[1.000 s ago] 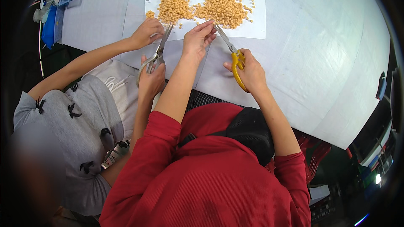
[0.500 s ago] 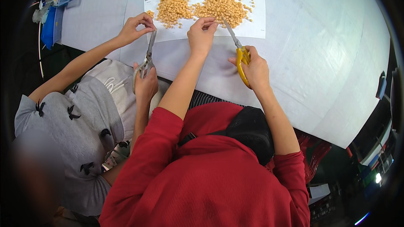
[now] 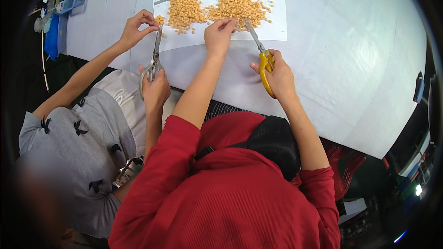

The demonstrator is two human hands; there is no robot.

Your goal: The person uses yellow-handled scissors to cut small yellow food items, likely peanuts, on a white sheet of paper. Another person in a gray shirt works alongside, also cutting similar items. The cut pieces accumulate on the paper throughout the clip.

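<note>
My left hand (image 3: pixel 218 37) sits at the near edge of the right pile of orange cubes (image 3: pixel 240 8) on white paper (image 3: pixel 273 34), fingers bent; can't tell if they're closed on a piece. I'd keep those fingertips clear of the yellow-handled scissors (image 3: pixel 263 58), tips by the pile, my right hand (image 3: pixel 280 76) wrapped around the handles.

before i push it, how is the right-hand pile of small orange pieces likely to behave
The right-hand pile would probably spread apart, since its pieces lie loose and scattered at the edge. Each is likely light, being tiny beside the left hand. Their blocky shapes suggest sliding more than rolling on the paper.
</note>
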